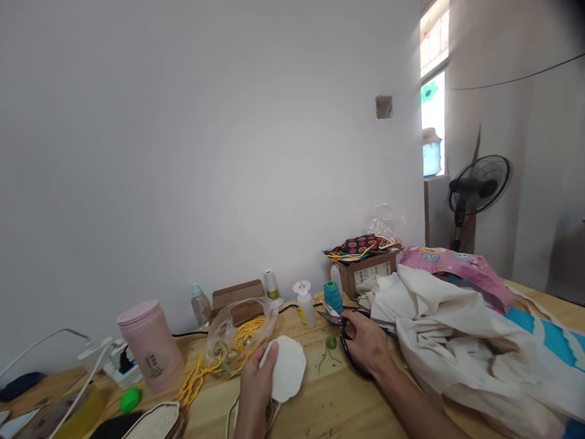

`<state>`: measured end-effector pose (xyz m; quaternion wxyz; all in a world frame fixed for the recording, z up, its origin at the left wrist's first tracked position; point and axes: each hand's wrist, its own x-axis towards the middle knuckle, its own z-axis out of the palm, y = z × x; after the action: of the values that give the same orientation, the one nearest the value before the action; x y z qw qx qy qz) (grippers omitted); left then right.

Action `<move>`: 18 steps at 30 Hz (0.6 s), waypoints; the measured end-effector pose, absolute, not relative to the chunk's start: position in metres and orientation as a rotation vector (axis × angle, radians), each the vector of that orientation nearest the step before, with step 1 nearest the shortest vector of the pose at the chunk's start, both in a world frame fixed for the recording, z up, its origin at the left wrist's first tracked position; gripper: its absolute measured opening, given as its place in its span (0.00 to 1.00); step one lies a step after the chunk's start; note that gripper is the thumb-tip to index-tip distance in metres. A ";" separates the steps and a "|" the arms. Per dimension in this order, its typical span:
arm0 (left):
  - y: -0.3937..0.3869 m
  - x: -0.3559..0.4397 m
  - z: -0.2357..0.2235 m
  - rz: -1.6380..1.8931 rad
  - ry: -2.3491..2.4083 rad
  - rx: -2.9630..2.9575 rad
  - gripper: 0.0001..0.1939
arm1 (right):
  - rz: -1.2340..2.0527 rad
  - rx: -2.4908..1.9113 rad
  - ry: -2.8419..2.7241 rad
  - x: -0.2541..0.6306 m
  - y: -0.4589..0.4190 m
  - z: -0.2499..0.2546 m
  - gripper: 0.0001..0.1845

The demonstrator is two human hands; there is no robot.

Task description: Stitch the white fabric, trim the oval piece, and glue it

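Note:
My left hand point(256, 381) is closed on the edge of a white scalloped fabric piece point(289, 367), held just above the wooden table point(338, 396). My right hand point(367, 344) rests on the table with its fingers wrapped round the black handles of a pair of scissors point(340, 322), whose blades point left toward a teal thread spool point(333, 297). A small green thread ball point(331, 342) lies between the two hands.
A plastic bag of yellow cord point(235, 338) and a pink canister point(150, 346) stand left. A glue bottle point(305, 303), cardboard box of patterned scraps point(368, 268) and heaped cream cloth point(452, 323) lie right. A fan point(478, 186) stands behind.

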<state>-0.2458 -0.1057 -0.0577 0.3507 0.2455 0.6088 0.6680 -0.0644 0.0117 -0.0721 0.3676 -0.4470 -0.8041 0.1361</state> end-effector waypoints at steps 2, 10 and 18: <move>-0.108 -0.248 -0.053 1.855 1.561 0.561 0.25 | 0.376 -1.148 -2.032 -0.067 0.012 -0.073 0.16; -0.106 -0.246 -0.057 1.755 1.686 0.649 0.24 | 0.432 -1.078 -2.039 -0.066 0.014 -0.077 0.15; -0.112 -0.250 -0.062 0.920 2.108 1.444 0.16 | 0.584 -1.018 -2.230 -0.066 -0.003 -0.073 0.23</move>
<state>-0.2498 -0.1120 -0.0624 0.2111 0.5198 0.7587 0.3312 -0.0664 -0.0033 -0.0725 0.3057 -0.3847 -0.8425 0.2206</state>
